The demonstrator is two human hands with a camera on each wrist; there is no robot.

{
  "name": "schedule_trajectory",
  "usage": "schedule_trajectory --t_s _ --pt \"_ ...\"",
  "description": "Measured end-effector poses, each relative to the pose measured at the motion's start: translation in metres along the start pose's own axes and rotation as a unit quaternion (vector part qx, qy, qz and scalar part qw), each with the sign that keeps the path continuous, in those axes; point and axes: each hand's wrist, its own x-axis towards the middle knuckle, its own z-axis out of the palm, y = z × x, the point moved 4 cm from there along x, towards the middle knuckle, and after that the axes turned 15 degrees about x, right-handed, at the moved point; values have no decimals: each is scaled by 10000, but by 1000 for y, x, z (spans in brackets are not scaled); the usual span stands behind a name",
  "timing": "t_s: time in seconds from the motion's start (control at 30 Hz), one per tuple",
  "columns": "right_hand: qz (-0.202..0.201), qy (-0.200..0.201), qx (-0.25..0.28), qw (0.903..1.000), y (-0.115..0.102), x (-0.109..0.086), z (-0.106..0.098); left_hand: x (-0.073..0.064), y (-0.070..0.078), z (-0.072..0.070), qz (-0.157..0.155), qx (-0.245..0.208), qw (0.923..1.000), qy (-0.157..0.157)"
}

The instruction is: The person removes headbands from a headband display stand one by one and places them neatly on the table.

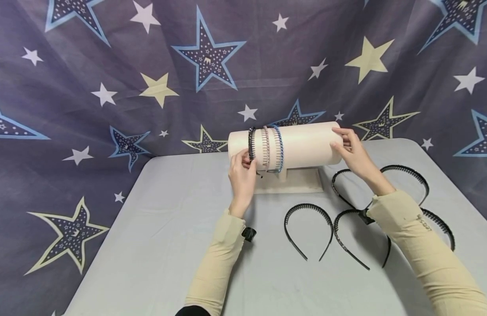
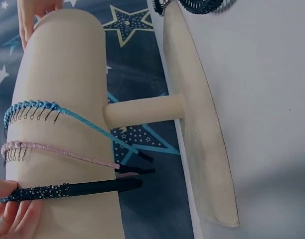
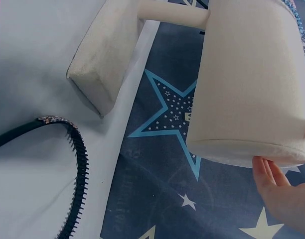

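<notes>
A cream padded headband stand (image 1: 308, 142) lies crosswise at the back of the table, its roll held up by a short post. Three toothed headbands sit around the roll's left part: a black one with sparkling stones (image 2: 53, 191), a pink one (image 2: 77, 155) and a blue one (image 2: 87, 123). My left hand (image 1: 243, 175) pinches the black headband at the roll's front, near the left end. At the roll's right end, my right hand (image 1: 356, 153) holds the rim with bent fingers; in the right wrist view its fingertips touch the end face.
Several black headbands lie on the grey-covered table (image 1: 168, 228): one (image 1: 306, 205) in front of the stand, others (image 1: 407, 168) around and under the right forearm. The stand's flat base (image 1: 306, 181) rests on the table. A dark star-patterned cloth (image 1: 121, 57) hangs behind.
</notes>
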Motion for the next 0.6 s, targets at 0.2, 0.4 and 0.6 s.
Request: schedule_trajectory --t_s 0.2,0.4,0.6 --pt "-16 -12 13 10000 1 0 0 -1 -6 -2 -13 3 10000 55" --pt "-63 10 57 10000 1 0 -1 -2 -13 -4 -68 -21 10000 37" --pt "-98 8 56 9999 1 0 -1 -2 -18 -8 -105 -46 9999 72"
